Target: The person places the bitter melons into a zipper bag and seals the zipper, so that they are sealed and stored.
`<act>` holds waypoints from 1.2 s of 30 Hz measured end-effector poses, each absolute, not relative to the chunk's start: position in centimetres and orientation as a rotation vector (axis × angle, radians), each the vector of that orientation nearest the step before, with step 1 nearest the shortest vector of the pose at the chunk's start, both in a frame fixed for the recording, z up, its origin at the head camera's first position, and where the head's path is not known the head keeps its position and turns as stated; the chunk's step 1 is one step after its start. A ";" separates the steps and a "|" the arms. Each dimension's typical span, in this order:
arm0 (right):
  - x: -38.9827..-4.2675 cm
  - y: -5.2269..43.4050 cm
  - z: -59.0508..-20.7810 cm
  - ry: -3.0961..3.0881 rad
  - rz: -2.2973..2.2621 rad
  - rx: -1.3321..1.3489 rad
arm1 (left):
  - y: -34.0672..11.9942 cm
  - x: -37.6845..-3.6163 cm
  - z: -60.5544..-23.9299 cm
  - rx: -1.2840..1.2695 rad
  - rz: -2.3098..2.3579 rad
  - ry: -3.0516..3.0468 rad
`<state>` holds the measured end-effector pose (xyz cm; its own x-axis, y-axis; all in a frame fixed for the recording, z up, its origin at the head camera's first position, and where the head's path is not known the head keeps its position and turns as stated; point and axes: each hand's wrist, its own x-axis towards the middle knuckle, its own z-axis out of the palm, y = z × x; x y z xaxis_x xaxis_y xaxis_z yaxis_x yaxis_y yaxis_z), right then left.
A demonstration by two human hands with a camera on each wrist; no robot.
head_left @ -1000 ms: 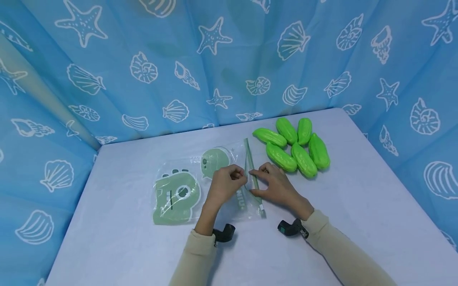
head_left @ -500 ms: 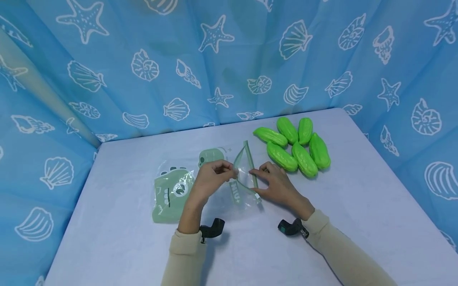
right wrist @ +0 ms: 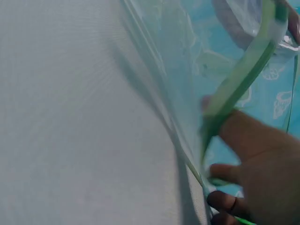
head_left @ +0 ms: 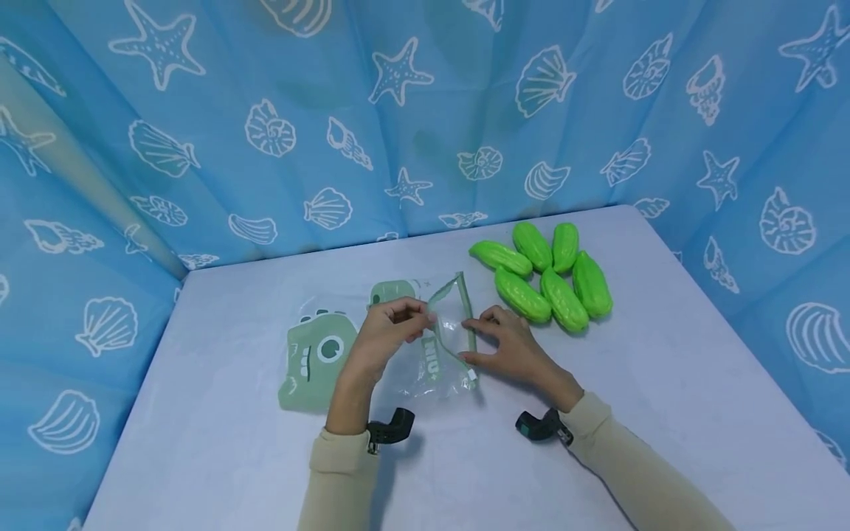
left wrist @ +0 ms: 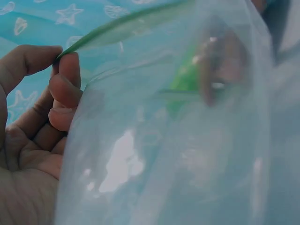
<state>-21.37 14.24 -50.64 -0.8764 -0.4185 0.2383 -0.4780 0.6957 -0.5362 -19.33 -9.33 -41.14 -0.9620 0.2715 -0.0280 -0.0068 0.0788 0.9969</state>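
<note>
While both hands' fingers pinch zip bag [head_left: 425, 346] rims (mouth parted) | long axis left-right | mouth faces chayotes [head_left: 547, 273].

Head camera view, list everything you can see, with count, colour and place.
clear plastic zip bag with green dinosaur print: one, clear and green, table centre, mouth pulled open between both hands
green plastic ridged gourd toys: six, bright green, clustered right of the bag
white table: one, white, under everything
blue seashell-print curtain: one, blue with white shells and starfish, behind and beside the table
left hand: one, cream sleeve, grip pinching the bag's left rim
right hand: one, cream sleeve, grip pinching the green zip strip
</note>
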 end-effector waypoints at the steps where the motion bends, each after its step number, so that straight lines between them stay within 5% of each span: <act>1: -21.3 14.2 -50.4 -2.796 0.968 0.742 | -9.2 -19.5 -41.4 0.267 1.969 2.150; 16: -22.4 18.3 -45.8 -2.581 0.656 0.459 | -8.6 -19.7 -42.4 0.275 1.959 2.217; 36: -22.8 20.4 -46.6 -2.781 0.554 0.322 | -8.5 -19.6 -42.4 0.265 1.962 2.226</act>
